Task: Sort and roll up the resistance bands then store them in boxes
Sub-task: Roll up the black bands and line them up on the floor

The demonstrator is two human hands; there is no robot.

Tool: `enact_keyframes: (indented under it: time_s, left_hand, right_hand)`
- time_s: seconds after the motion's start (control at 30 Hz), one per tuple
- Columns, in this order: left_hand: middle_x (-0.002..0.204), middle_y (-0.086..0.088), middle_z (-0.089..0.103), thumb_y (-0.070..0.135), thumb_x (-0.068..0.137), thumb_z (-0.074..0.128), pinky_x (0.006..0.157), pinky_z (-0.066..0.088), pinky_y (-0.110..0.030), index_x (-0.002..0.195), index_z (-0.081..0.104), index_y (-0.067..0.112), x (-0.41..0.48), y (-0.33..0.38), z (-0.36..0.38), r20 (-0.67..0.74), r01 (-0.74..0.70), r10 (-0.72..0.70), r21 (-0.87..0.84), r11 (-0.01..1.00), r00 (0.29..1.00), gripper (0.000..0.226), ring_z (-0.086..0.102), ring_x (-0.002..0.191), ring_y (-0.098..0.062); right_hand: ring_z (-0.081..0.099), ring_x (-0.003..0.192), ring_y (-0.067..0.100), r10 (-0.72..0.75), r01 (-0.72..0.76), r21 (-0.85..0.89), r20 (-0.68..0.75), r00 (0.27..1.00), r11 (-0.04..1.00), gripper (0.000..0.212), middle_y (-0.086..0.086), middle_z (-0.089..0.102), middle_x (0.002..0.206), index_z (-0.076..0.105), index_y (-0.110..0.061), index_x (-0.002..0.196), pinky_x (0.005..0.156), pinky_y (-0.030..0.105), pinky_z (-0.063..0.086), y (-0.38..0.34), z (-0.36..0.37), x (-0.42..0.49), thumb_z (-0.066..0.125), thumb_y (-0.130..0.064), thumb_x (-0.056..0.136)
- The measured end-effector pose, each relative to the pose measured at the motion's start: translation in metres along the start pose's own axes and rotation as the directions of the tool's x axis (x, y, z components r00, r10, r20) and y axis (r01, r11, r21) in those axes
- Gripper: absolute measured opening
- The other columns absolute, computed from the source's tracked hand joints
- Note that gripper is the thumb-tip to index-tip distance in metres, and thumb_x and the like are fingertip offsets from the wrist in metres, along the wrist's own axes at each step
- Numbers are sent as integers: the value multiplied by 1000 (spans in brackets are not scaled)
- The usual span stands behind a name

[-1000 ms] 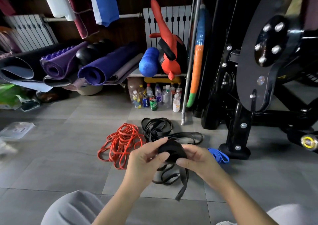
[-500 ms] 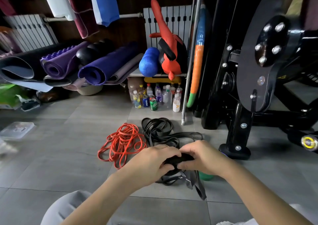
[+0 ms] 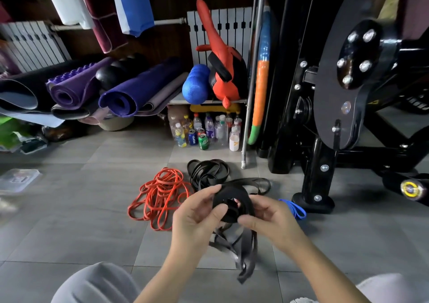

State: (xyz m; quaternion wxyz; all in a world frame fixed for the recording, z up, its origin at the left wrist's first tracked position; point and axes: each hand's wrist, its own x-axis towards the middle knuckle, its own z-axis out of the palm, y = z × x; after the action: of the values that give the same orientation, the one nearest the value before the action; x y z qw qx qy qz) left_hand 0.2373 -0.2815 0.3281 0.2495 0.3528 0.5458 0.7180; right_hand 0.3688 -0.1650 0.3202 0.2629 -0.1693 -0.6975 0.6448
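Your left hand [image 3: 199, 217] and right hand [image 3: 270, 220] each pinch the half-rolled black resistance band [image 3: 234, 197] between them, and should either grip slacken it could spring open, its loose tail [image 3: 247, 251] below your hands snagging the black bands [image 3: 209, 171] beyond.

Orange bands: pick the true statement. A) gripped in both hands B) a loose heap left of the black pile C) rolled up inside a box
B: the orange bands lie loosely tangled on the tiles, left of the black pile.
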Motion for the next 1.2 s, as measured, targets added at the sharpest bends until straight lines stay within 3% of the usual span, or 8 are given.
enact_keyframes:
  time_s: [0.1, 0.2, 0.37, 0.5, 0.6, 0.77, 1.03, 1.2]
  left_hand:
    - [97, -2, 71, 5, 75, 73, 66, 59, -39, 103, 62, 20, -5, -4, 2, 11, 47, -47, 14, 999, 999, 33, 70, 88, -21]
    - [98, 12, 66, 9, 75, 69, 76, 56, -41, 100, 56, 33, 4, 0, -13, 173, -34, -21, 309, 951, 985, 37, 66, 94, -17]
    - [101, 45, 53, 31, 77, 62, 75, 41, -4, 116, 51, 47, 22, 25, -19, 546, -344, -94, 643, 684, 832, 44, 54, 89, 14]
    - [94, 52, 49, 22, 82, 60, 72, 34, 2, 124, 42, 52, 28, 35, -16, 649, -420, -146, 631, 653, 747, 55, 49, 87, 22]
    - [103, 52, 49, 23, 81, 60, 81, 39, -1, 118, 42, 61, 25, 34, -15, 635, -344, -177, 607, 717, 752, 56, 52, 100, 18]
    - [105, 24, 68, 5, 81, 67, 89, 49, -19, 98, 64, 59, 15, 20, -15, 413, -83, -100, 405, 911, 905, 56, 64, 101, 0]
    - [101, -4, 73, 17, 71, 70, 71, 57, -30, 103, 72, 33, -6, -1, 1, 55, 188, -183, -93, 978, 982, 36, 69, 93, -18]
    - [94, -11, 72, 12, 74, 77, 77, 57, -41, 119, 58, 28, -4, 1, -3, 153, 178, -184, 50, 983, 971, 51, 68, 90, -23]
  right_hand:
    - [69, 83, 9, 21, -20, 29, -34, 999, 999, 28, -1, 75, 89, 75, -31, 92, 75, 19, 51, 0, 4, 0, 75, -11, 72]
    - [67, 80, 3, 117, -112, -67, 84, 990, 992, 30, -7, 74, 84, 72, -24, 92, 73, 15, 49, -9, -6, 1, 75, 0, 75]
    - [62, 72, 2, 264, -154, -432, 207, 942, 889, 17, 3, 72, 83, 73, -18, 92, 66, 18, 46, -22, -19, 4, 77, -15, 76]
    - [57, 67, 1, 239, -124, -439, 218, 946, 890, 9, 2, 69, 75, 71, -15, 84, 63, 16, 44, -27, -16, 6, 77, -14, 77]
    - [61, 69, -3, 202, -105, -374, 230, 952, 921, 19, -12, 68, 71, 69, -27, 79, 65, 10, 45, -27, -17, 3, 76, -9, 77]
    - [67, 82, 4, 87, -63, -197, 114, 990, 978, 22, -5, 73, 87, 70, -27, 90, 76, 15, 49, -20, -17, -4, 77, -13, 75]
    - [62, 68, 8, 98, -92, 107, -50, 994, 990, 17, -1, 69, 70, 71, -15, 84, 66, 19, 49, 0, 2, -11, 78, -14, 68]
    - [63, 70, 12, 125, -127, -113, -25, 992, 985, 19, 4, 69, 72, 73, -29, 87, 68, 33, 51, -2, -6, -12, 75, -25, 69]
